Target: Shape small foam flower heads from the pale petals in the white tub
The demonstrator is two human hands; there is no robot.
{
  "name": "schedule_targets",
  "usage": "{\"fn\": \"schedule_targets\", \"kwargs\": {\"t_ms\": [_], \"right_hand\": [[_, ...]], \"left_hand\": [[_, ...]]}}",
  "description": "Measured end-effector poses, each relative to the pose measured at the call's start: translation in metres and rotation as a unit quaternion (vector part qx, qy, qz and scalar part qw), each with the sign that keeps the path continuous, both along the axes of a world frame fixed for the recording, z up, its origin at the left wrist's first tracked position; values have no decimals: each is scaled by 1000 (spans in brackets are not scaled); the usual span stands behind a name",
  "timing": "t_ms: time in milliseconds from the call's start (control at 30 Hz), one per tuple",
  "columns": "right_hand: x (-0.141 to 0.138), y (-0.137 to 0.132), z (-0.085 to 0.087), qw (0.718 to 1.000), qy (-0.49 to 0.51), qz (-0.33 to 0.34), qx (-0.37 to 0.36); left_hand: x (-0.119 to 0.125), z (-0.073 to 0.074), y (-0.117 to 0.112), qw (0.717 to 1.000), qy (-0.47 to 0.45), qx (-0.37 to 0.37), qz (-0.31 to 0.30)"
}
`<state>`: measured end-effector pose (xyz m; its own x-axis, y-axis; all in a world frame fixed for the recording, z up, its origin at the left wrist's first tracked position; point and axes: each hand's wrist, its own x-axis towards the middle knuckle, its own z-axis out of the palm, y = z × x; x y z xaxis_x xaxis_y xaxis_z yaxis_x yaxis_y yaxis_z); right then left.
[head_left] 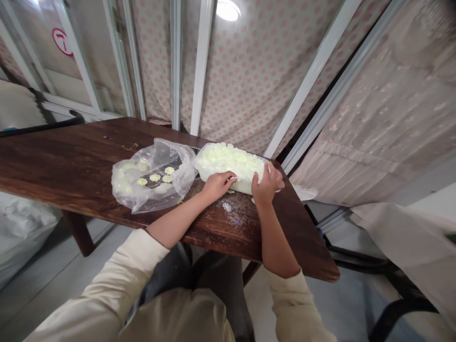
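Plastic tub (244,186) is gripped by both hands, directly ahead of them: front wall held by left hand (215,186), fingertips curled at the rim; right end clasped by right hand (267,185). Tub is heaped with pale green fluffy clumps (230,159). Clear plastic bag (160,156) holding pale rosettes (155,177) is placed just left of left hand on dark wooden table (71,161); crumbs (227,206) are scattered below the hands.

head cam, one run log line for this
left hand on tub of green fluff | right hand on tub's right end | clear plastic bag: green rosettes | dark wooden table
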<state>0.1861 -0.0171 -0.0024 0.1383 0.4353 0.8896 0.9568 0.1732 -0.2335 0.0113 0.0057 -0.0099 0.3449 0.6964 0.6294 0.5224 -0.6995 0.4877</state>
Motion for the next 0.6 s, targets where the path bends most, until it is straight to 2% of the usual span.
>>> {"fn": "schedule_targets", "kwargs": {"t_ms": [133,233,400,600], "right_hand": [[-11,-6,1,983,-107,137,-58],[-19,-6,-1,969,-127,200,-71],[-18,2,-5,972,-63,223,-27],[-18,1,-4,975,-50,216,-14]], "left_hand": [[-2,0,0,1000,-15,23,-3],[-4,2,0,999,-12,40,-3],[-4,5,-4,999,6,40,20],[-3,7,-7,997,31,53,39]]}}
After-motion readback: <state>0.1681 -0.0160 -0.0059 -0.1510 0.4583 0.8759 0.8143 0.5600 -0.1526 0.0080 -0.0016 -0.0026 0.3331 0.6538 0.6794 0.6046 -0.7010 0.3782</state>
